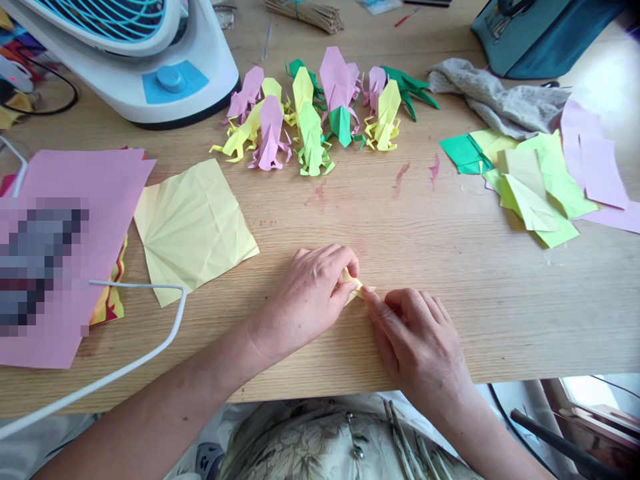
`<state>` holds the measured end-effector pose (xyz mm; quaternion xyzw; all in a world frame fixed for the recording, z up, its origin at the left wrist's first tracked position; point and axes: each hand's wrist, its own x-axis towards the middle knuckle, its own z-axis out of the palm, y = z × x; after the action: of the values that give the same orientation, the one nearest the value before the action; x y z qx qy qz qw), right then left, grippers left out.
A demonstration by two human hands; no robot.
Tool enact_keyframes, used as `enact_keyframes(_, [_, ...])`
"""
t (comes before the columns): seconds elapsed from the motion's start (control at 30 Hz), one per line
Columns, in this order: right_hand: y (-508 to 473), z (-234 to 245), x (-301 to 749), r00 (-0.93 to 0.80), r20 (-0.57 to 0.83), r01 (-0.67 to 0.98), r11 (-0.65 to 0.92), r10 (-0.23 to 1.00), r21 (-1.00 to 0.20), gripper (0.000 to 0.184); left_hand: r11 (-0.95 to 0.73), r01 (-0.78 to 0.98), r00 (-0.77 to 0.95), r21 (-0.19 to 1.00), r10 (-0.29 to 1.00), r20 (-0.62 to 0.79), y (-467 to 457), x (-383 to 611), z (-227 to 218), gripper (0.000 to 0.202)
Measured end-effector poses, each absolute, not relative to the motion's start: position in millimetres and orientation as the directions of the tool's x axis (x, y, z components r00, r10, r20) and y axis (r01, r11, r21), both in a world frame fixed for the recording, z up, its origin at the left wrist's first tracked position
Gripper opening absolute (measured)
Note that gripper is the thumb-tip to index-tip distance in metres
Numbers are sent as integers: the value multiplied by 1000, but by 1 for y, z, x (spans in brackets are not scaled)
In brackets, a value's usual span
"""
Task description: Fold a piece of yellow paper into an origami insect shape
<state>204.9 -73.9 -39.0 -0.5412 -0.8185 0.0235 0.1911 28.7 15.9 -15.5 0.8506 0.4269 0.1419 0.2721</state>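
Near the front edge of the table, a small piece of folded yellow paper [354, 285] is pinched between the fingers and thumb of my left hand [313, 287]. My right hand [423, 337] grips the right tip of that paper with its thumb and forefinger, the other fingers curled in. Most of the folded piece is hidden behind my fingers. To the left lies a creased yellow paper sheet [197, 230], spread out flat. Further back stands a cluster of folded paper figures [313, 137] in pink, yellow and green.
A white fan [210, 40] stands at the back left. Pink paper sheets [110, 180] and a white cable [170, 333] lie at left. Paper scraps [560, 180], a grey cloth [520, 93] and a teal bag [540, 40] are at right. A twig bundle [305, 13] lies at the back.
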Motion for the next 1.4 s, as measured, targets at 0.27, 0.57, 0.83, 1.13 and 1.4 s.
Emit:
enact_keyframes(0.27, [-72, -37, 203, -329, 312, 878, 410, 891, -246, 33, -490, 695, 566, 526, 824, 20, 14, 34, -17, 11])
enact_keyframes(0.57, [-73, -38, 203, -349, 282, 895, 407, 894, -181, 36, -503, 671, 590, 545, 807, 19, 13, 31, -20, 8])
enact_keyframes(0.83, [-71, -35, 201, -364, 269, 898, 413, 892, -153, 36, -502, 677, 586, 538, 810, 18, 14, 31, -22, 8])
enact_keyframes(1.13, [-71, -37, 200, -335, 267, 897, 392, 904, -202, 34, -522, 651, 620, 551, 784, 9, 16, 27, -21, 8])
enact_keyframes(1.4, [-70, -40, 202, -230, 298, 861, 336, 927, -381, 26, -556, 597, 661, 579, 750, 38, 20, 20, -21, 13])
